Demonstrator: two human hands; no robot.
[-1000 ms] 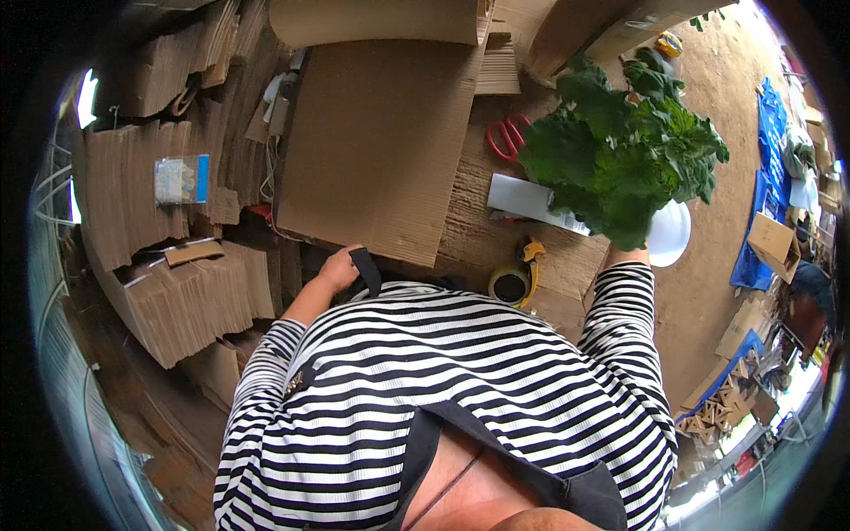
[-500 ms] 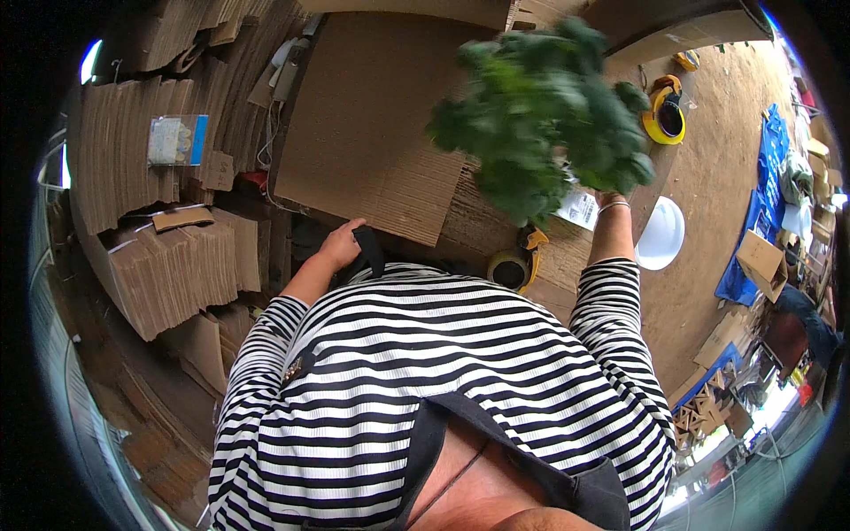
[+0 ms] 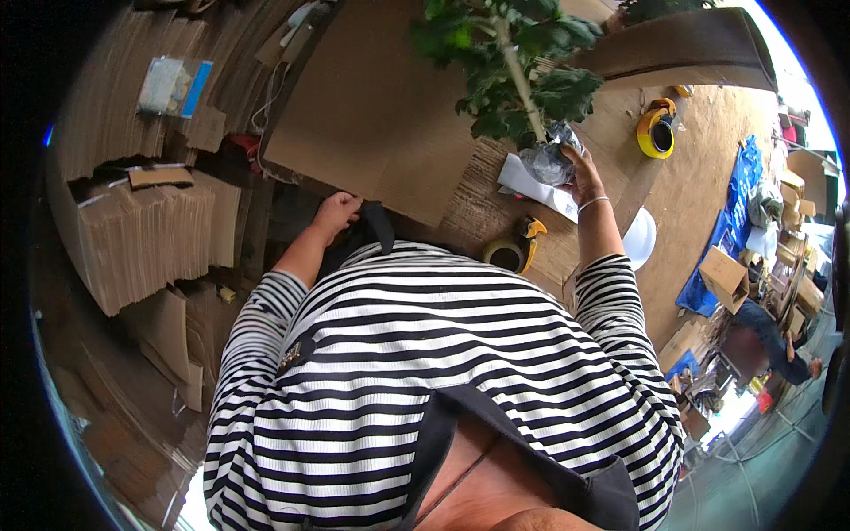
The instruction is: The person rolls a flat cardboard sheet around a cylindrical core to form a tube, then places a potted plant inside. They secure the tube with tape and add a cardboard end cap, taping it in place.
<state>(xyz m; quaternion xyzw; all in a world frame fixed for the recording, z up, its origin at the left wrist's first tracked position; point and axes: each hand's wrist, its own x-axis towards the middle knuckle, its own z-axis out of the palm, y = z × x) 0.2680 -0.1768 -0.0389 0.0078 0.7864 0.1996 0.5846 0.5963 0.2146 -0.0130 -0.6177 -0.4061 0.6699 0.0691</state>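
Note:
My right hand (image 3: 584, 179) is closed around the base of a leafy green plant (image 3: 522, 80), which is wrapped in crinkled silvery plastic (image 3: 544, 164). Its pale, thick stem tilts up and away, and the upper leaves pass out of the picture. Under the wrapped base lies a white paper sheet (image 3: 536, 186). At the near edge of a large cardboard sheet (image 3: 381, 115), my left hand (image 3: 336, 215) has its fingers curled, next to a black strap (image 3: 378, 227). Whether it grips the cardboard or the strap I cannot tell.
Near my body lies a tape dispenser (image 3: 509, 255); a yellow one (image 3: 655, 134) sits farther right. A white round dish (image 3: 639, 239) is by my right forearm. Stacked flat cardboard (image 3: 159, 230) fills the left. A blue tarp (image 3: 730, 212) and another person's arm (image 3: 770, 341) show at right.
The plant has swung up and away, so its stem and plastic-wrapped base now show. My right hand has turned with it. My left hand stays by the cardboard edge; the view has shifted somewhat.

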